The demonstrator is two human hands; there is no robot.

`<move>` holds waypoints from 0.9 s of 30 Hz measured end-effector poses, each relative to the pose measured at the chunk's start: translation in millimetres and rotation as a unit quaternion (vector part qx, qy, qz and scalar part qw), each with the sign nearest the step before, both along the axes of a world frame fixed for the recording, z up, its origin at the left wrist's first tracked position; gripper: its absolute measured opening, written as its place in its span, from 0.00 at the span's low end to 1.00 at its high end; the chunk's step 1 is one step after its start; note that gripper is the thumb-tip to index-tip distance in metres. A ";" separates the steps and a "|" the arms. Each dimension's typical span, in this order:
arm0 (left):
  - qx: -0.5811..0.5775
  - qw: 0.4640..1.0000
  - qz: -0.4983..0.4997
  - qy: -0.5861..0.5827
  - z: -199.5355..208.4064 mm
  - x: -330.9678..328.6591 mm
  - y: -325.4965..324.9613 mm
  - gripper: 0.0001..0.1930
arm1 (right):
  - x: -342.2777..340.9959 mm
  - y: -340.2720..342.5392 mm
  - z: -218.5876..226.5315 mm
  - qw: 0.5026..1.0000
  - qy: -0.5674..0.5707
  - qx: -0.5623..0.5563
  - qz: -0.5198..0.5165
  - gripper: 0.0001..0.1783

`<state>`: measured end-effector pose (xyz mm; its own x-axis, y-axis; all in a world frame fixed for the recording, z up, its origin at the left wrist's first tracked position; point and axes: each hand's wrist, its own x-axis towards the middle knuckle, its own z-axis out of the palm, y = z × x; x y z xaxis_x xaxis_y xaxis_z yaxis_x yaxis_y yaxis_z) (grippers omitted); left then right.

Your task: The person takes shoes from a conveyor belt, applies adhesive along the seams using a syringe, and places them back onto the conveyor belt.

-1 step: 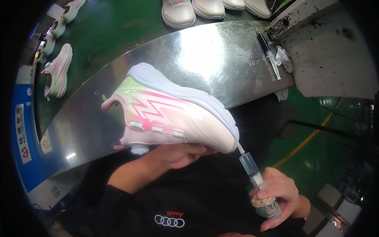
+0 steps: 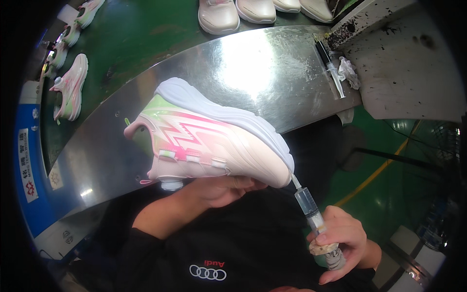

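Observation:
A pink and pale green sneaker (image 2: 204, 138) with a thick white sole lies on its side in front of me, toe toward the right. My left hand (image 2: 226, 191) grips it from below near the forefoot; most of those fingers are hidden behind the shoe. In my right hand (image 2: 343, 238) is a clear syringe (image 2: 307, 203) with a wrapped plunger end, the fingers curled around its lower part. Its tapered tip touches the toe where the upper meets the sole.
Beneath the sneaker runs a curved metal table (image 2: 194, 63). A second syringe (image 2: 333, 73) with a black part lies at its far right beside crumpled tissue (image 2: 349, 73). Beyond is a green belt (image 2: 136, 34) with pale shoes (image 2: 219, 17) and another pink sneaker (image 2: 73, 90). A grey panel (image 2: 408, 68) stands at right.

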<state>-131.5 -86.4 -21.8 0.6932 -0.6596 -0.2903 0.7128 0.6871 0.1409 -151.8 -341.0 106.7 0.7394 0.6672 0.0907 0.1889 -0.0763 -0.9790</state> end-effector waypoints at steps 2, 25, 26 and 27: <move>0.000 1.000 0.002 0.000 -1.4 2.2 -3.3 0.24 | -0.6 0.7 1.2 1.000 -0.009 -0.004 -0.009 0.37; -0.035 0.997 0.042 -0.054 0.2 19.6 -17.5 0.17 | -7.9 33.2 -22.1 0.898 -0.375 -0.222 -0.057 0.20; -0.051 0.997 0.027 -0.048 0.7 20.2 -15.9 0.16 | -8.5 35.1 -23.0 0.896 -0.376 -0.227 -0.061 0.20; -0.068 0.997 0.012 -0.042 1.6 20.8 -14.7 0.15 | -9.2 36.1 -23.9 0.896 -0.376 -0.227 -0.058 0.20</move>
